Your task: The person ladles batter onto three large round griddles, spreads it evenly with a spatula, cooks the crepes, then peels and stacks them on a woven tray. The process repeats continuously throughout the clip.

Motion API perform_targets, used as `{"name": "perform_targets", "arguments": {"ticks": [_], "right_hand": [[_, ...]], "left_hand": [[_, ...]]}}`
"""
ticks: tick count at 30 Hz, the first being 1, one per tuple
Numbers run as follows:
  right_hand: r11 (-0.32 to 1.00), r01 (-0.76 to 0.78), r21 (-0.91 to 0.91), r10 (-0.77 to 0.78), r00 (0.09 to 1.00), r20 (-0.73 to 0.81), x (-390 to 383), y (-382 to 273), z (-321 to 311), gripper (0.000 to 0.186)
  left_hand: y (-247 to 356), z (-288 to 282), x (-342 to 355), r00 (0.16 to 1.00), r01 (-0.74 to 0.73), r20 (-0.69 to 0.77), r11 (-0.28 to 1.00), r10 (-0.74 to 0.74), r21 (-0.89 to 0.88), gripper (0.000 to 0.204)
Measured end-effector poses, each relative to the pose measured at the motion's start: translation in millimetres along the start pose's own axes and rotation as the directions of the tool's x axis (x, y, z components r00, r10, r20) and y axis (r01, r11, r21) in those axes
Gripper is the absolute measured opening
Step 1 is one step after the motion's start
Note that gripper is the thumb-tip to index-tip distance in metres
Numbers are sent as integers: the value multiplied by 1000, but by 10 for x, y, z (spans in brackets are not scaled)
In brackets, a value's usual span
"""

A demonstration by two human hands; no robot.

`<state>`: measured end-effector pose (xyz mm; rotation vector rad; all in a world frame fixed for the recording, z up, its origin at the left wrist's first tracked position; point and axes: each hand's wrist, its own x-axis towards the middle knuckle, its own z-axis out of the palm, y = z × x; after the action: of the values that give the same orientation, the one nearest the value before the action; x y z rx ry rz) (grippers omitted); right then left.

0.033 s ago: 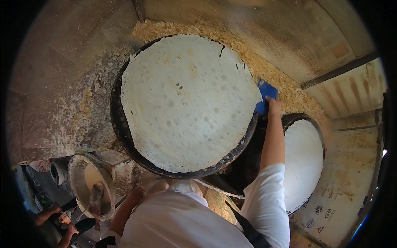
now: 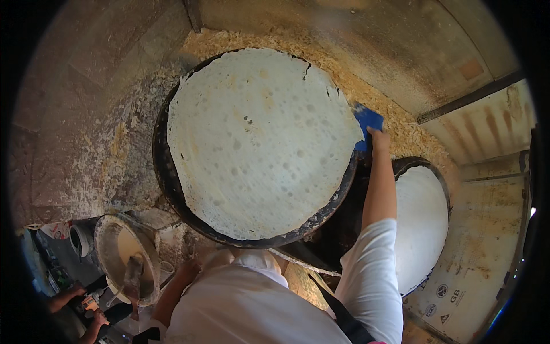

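Note:
A wide, thin, pale flatbread covers most of a round black griddle. Small brown spots dot its surface, and its upper right edge is torn. At the griddle's right rim, my right hand is closed on a flat blue scraper. The scraper's left edge meets the bread's right edge; whether it reaches underneath is hidden. My left hand is low beside my body, near the griddle's front edge. Its fingers are not clear enough to read.
A second round griddle bearing a white sheet stands at the right, below my right forearm. At the lower left is a bucket of pale batter with a ladle. Another person's hands are beyond it. Crumbs line the far wall.
My right hand and the blue scraper have shifted slightly up and left along the bread's edge. The bread looks unmoved.

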<state>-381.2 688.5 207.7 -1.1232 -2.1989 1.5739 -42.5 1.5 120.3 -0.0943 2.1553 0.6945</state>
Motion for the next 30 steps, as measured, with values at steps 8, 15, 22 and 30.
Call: {"name": "perform_targets", "arguments": {"ticks": [8, 15, 22, 30], "right_hand": [[983, 165, -77, -134, 942, 308, -265, -133, -270, 43], [985, 171, -15, -152, 914, 377, -2075, 384, -537, 53], [985, 150, 80, -170, 879, 445, -3394, 687, 304, 50], [988, 80, 133, -128, 906, 404, -4219, 686, 873, 30]], "left_hand": [[595, -410, 4, 966, -253, -83, 959, 244, -129, 18], [1616, -821, -142, 649, -681, -469, 733, 599, -5, 18], [2491, -839, 84, 424, -697, -390, 570, 817, 436, 60], [2729, -938, 256, 278, -621, -464, 526, 841, 581, 10]]}}
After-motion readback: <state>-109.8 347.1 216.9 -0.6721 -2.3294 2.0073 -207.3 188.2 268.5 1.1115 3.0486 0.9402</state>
